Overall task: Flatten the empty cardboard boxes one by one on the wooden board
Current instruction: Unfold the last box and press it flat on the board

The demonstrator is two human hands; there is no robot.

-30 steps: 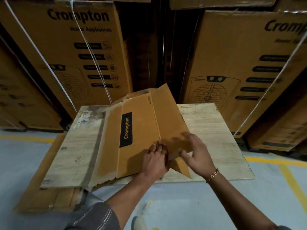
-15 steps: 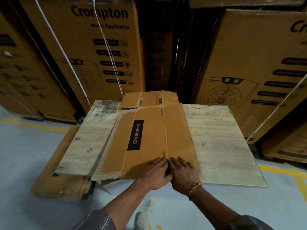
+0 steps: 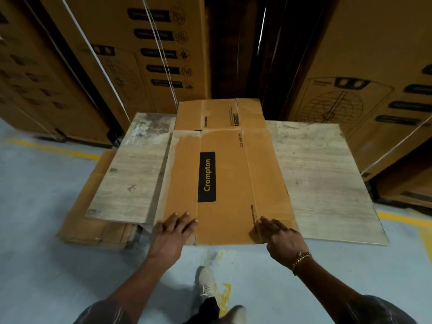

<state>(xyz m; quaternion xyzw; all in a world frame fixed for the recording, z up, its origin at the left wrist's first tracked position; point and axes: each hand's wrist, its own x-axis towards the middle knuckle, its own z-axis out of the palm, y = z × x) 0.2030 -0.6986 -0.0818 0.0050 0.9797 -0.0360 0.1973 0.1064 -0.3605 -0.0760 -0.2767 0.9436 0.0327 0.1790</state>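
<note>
A brown cardboard box [image 3: 229, 178] with a black "Crompton" label lies flat along the middle of the pale wooden board [image 3: 322, 174]. Its far flaps reach past the board's back edge. My left hand [image 3: 173, 232] presses flat on the box's near left corner, fingers straight. My right hand [image 3: 278, 235] presses flat on the near right corner, over a fold line, with a gold bracelet on the wrist.
Tall strapped Crompton cartons [image 3: 145, 52] stand close behind the board on the left, and more cartons [image 3: 374, 66] on the right, with a dark gap between. Flattened cardboard [image 3: 88, 220] lies under the board's left side. My shoes [image 3: 205, 284] stand on the grey floor with yellow lines [image 3: 402, 218].
The raised right panel has been pushed down and the box now lies flat. My hands, together at the near middle edge, have slid apart to its two near corners.
</note>
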